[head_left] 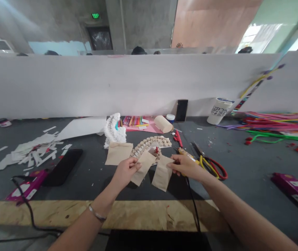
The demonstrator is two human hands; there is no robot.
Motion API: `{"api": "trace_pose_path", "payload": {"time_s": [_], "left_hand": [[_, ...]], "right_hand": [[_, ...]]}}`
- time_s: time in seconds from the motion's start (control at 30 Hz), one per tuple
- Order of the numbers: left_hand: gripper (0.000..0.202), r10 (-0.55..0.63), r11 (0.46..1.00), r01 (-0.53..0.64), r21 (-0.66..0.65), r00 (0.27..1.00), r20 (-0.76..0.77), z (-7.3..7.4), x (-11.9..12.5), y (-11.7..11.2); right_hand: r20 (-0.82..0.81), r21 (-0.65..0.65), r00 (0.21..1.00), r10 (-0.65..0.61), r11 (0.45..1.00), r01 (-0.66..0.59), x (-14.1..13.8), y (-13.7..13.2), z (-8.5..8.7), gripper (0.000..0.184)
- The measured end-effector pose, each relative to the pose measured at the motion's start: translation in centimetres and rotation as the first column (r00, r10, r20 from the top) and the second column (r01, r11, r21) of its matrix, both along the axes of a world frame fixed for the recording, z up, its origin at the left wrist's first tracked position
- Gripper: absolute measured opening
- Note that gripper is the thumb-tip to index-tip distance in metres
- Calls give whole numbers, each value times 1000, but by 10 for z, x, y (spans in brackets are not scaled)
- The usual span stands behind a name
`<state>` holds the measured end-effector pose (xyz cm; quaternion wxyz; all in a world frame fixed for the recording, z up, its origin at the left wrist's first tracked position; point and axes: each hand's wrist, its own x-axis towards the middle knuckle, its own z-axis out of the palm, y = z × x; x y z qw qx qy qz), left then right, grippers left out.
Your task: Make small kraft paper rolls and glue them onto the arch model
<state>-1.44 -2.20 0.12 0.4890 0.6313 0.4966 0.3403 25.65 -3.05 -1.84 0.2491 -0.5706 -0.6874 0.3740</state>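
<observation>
My left hand (pixel 125 172) pinches a tan paper strip (pixel 143 167) between thumb and fingers, a little above the dark table (pixel 243 167). My right hand (pixel 184 166) is closed on a second tan paper piece (pixel 162 173) at its upper edge. A third tan sheet (pixel 118 153) lies flat just behind my left hand. An arched model of small beige blocks (pixel 151 143) stands right behind both held pieces. A white fluffy model (pixel 114 130) stands further back.
Scissors with yellow and red handles (pixel 211 164) lie right of my right hand. A black phone (pixel 62 167) and white paper scraps (pixel 34 151) are at the left. Coloured pens (pixel 134 121), a paper cup (pixel 219 111), pipe cleaners (pixel 271 122) and a pink box (pixel 295 190) surround.
</observation>
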Motion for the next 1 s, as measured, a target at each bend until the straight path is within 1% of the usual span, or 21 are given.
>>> {"api": "trace_pose_path", "payload": {"time_s": [0.07,0.1,0.13,0.17,0.2,0.23,0.27,0.3,0.33,0.37,0.4,0.43,0.5,0.6,0.67,0.77,0.83,0.9,0.93,0.97,1.0], "left_hand": [[19,5,998,0,63,997,-80,5,-1,-2],[16,2,988,24,150,986,-167,8,0,-4],[14,7,964,64,259,964,-265,11,2,-7],[14,24,918,119,377,935,-354,13,5,-11],[17,52,845,188,502,903,-425,15,8,-16],[19,74,749,272,604,871,-485,17,11,-21],[20,94,646,358,674,839,-536,17,14,-26],[20,113,548,434,715,808,-578,16,17,-31],[18,131,467,497,732,780,-613,14,20,-36],[17,148,401,542,739,757,-636,12,22,-40],[17,168,350,571,743,742,-649,9,23,-44],[17,184,319,590,742,729,-659,6,23,-47],[17,214,304,606,735,708,-673,1,20,-50],[15,236,357,612,705,672,-702,1,14,-49],[14,251,366,608,704,664,-704,5,13,-48],[14,268,348,604,717,668,-694,9,14,-48],[14,257,362,618,697,653,-713,7,13,-49],[12,199,411,637,653,636,-746,2,6,-46],[11,170,445,631,636,637,-752,-1,-1,-43],[9,142,487,614,621,646,-750,-4,-9,-37],[10,155,542,570,617,654,-741,-7,-19,-30]], "right_hand": [[71,27,995,-69,997,67,17,5,5,19],[109,58,988,-109,993,103,24,5,9,18],[142,95,978,-154,985,141,29,4,14,16],[178,148,964,-200,973,175,32,0,19,18],[210,205,949,-237,959,195,31,-6,24,23],[238,267,934,-268,942,202,28,-15,28,30],[305,360,909,-283,918,165,21,-25,32,38],[340,424,906,-250,901,90,11,-36,34,45],[357,436,926,-124,899,-48,-1,-47,34,53],[357,449,934,-12,879,-161,-14,-58,34,57],[370,446,927,67,862,-241,-26,-67,32,55],[380,445,921,87,856,-264,-38,-75,30,49],[371,468,926,63,849,-245,-55,-83,25,38],[319,541,947,-26,826,-160,-66,-84,21,40],[335,578,938,-88,806,-131,-67,-80,19,31],[444,611,886,-133,769,-190,-63,-73,13,3],[485,626,866,-117,739,-251,-58,-71,6,6],[474,635,876,-83,722,-275,-51,-72,-2,8],[465,624,884,-56,729,-282,-48,-73,-6,8],[453,610,891,-31,740,-284,-44,-74,-10,9],[439,602,898,-20,749,-278,-42,-76,-13,10]]}}
